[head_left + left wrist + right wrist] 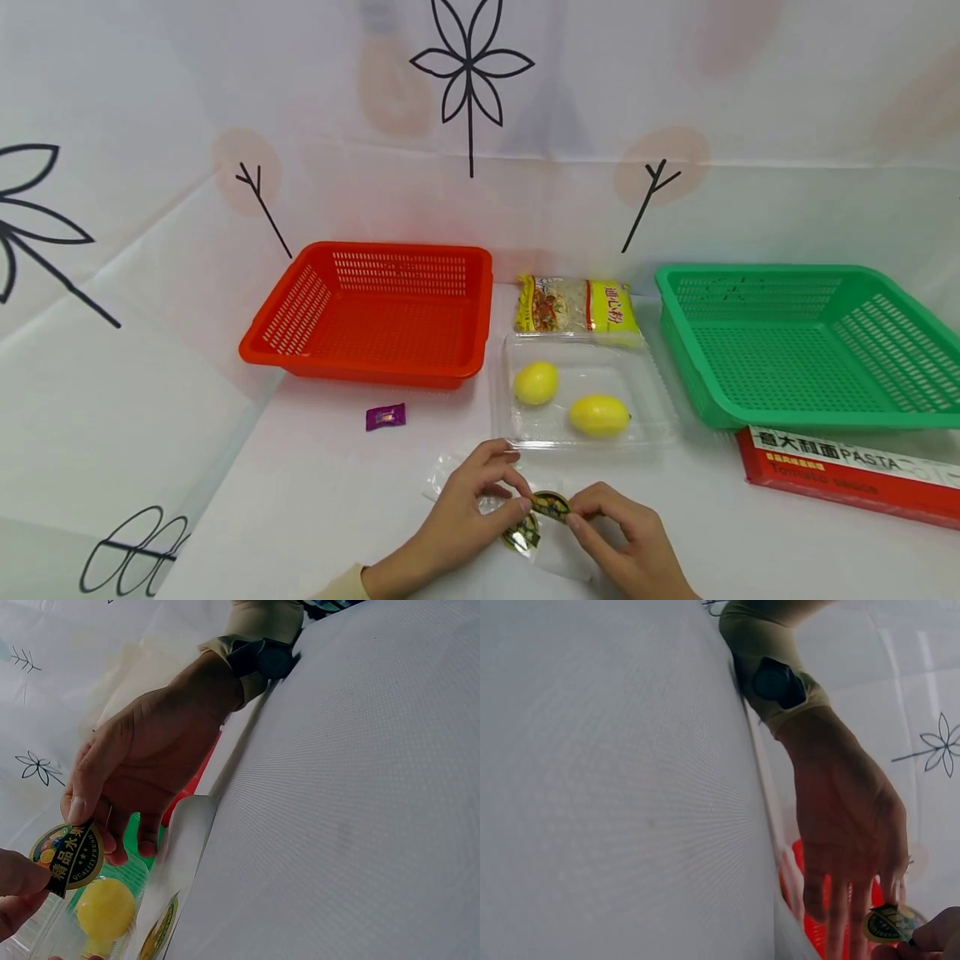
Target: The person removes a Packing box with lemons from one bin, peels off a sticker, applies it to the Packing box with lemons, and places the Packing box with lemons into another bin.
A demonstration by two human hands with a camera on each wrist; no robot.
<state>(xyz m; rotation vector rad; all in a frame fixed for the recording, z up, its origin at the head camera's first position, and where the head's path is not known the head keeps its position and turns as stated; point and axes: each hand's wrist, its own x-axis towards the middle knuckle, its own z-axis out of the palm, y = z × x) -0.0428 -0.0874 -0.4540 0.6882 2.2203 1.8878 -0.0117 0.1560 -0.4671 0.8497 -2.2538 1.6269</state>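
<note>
A round black-and-gold fruit sticker (552, 505) is held up between both hands. My left hand (465, 512) pinches its left edge with thumb and finger, and my right hand (633, 537) pinches the right edge. In the left wrist view the sticker (71, 855) faces the camera, showing a fruit picture and lettering. Below it, a second round sticker (522, 536) lies on a clear film sheet (558, 557), partly covered by the left hand. Just beyond the hands sits a clear plastic container (570, 350) holding two lemons, one on the left (536, 382) and one nearer (600, 415).
A red basket (375, 371) stands at back left, with a small purple-wrapped sweet (386, 417) before it. Behind the container lies a yellow pasta packet (576, 307). At right are a green basket (697, 375) and a red pasta box (847, 483).
</note>
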